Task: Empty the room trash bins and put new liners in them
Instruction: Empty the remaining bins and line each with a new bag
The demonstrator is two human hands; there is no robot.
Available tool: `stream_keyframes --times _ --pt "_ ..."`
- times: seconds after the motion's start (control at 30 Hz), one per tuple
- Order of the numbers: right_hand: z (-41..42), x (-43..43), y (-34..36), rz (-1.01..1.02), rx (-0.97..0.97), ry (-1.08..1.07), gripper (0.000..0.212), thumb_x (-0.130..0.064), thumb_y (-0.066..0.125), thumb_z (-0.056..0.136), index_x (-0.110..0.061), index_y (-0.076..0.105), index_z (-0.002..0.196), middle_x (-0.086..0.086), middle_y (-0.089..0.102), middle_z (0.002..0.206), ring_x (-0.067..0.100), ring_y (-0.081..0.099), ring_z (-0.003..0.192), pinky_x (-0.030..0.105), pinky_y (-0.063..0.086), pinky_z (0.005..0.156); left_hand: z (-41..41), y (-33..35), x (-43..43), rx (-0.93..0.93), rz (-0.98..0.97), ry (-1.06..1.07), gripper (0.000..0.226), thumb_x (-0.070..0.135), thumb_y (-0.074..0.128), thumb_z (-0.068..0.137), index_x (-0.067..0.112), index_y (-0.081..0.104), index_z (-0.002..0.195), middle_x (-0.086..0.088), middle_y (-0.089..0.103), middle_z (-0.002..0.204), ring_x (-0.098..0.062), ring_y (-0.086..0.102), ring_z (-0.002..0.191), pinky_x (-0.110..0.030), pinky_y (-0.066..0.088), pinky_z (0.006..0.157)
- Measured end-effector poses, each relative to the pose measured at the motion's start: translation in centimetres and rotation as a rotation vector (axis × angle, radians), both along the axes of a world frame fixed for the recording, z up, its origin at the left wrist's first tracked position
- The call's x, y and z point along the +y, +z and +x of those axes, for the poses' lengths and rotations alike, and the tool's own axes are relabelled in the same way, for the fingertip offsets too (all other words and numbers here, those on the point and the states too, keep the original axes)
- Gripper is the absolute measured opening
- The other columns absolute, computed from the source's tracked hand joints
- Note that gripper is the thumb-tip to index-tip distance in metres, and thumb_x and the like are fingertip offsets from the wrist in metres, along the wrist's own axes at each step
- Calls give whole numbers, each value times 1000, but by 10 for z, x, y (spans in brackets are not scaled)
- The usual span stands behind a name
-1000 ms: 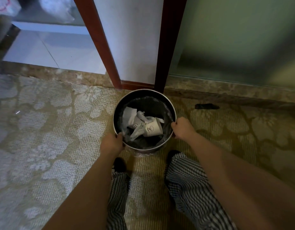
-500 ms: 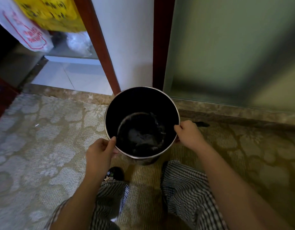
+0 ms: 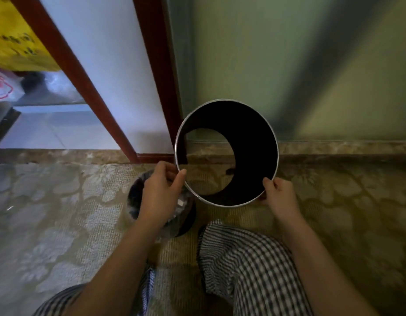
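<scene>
We hold the metal outer shell (image 3: 254,156) clear of the carpet (image 3: 49,213). Our left hand (image 3: 159,192) and right hand (image 3: 279,195) each grip its near rim, and its open bore tilts towards us. The lined inner bin (image 3: 134,197) stands on the carpet beneath our left hand, near the threshold, so that hand likely reaches it first.

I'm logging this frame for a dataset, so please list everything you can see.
bin shell: 1, silver rim and black inside, held up, centre
carpet: 1, beige patterned, floor
inner bin: 1, black, on the carpet under the left hand
door frame: 1, red-brown, upper left
yellow bag: 1, yellow, top left
white bag: 1, white with red print, left edge
trousers: 1, black-white check, bottom
left hand: 1, grips the shell's left rim
right hand: 1, grips its lower-right rim
</scene>
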State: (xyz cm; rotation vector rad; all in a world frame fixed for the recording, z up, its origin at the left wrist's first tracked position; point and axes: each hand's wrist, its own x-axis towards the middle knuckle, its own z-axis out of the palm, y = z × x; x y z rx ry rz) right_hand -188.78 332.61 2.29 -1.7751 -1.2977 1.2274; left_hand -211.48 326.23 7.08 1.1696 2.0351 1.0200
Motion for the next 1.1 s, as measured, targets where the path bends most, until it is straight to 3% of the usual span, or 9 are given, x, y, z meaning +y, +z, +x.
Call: stream_keyframes --times 0.13,0.23,0.33,0.4,0.5,0.67,0.87,1.0,1.1 --pt "23 11 -18 -58 44 -121 31 -10 44 99 -8 55 70 6 61 72 16 62 64 22 55 49 24 -17 32 79 -87 -203 22 28 54 95 18 51 113 7 60 98 -10 58 87 -28 49 76" --pt "33 22 -38 -111 73 -179 33 -10 43 100 -6 52 69 5 60 72 17 65 64 33 60 60 36 -38 51 -46 -140 -281 28 22 52 96 16 50 123 4 57 109 -11 57 97 -30 48 86" --pt "38 33 -65 -180 44 -213 23 -13 43 100 0 57 85 6 62 81 19 66 65 46 57 78 41 -68 64 -267 -199 -236 29 19 49 97 18 49 126 3 58 113 -11 57 100 -29 47 88" --pt "39 41 -85 -241 37 -244 21 -13 43 100 0 58 93 9 61 88 20 66 64 50 55 82 43 -90 70 -404 -276 -162 31 21 46 99 18 48 129 3 56 114 -10 54 99 -28 44 87" --pt "33 58 -113 -342 35 -280 20 -13 44 99 3 56 99 16 60 96 23 65 64 51 55 84 46 -123 77 -448 -376 -164 38 22 44 100 15 44 137 -1 55 121 -16 52 109 -31 41 89" --pt "18 89 -158 -467 92 -333 25 -9 45 98 9 53 114 25 58 110 28 63 68 44 57 70 46 -166 94 -429 -513 -247 49 26 45 99 18 31 145 -5 44 140 -23 45 124 -37 39 98" --pt "-5 104 -197 -571 169 -391 29 -3 44 97 7 46 124 28 53 124 43 60 104 37 53 50 48 -199 102 -390 -609 -260 54 22 46 99 14 25 148 -10 41 145 -28 42 129 -42 40 101" --pt "-18 98 -211 -630 179 -382 33 -1 44 96 4 45 129 27 52 127 42 59 107 35 53 55 46 -214 105 -342 -650 -233 45 21 43 100 12 35 143 -14 47 138 -33 47 122 -40 42 97" --pt "-19 85 -208 -676 156 -303 31 -13 47 98 1 48 126 25 60 117 32 66 84 31 52 47 42 -220 95 -343 -690 -212 46 28 38 102 13 31 145 -15 43 141 -34 43 126 -44 38 104"
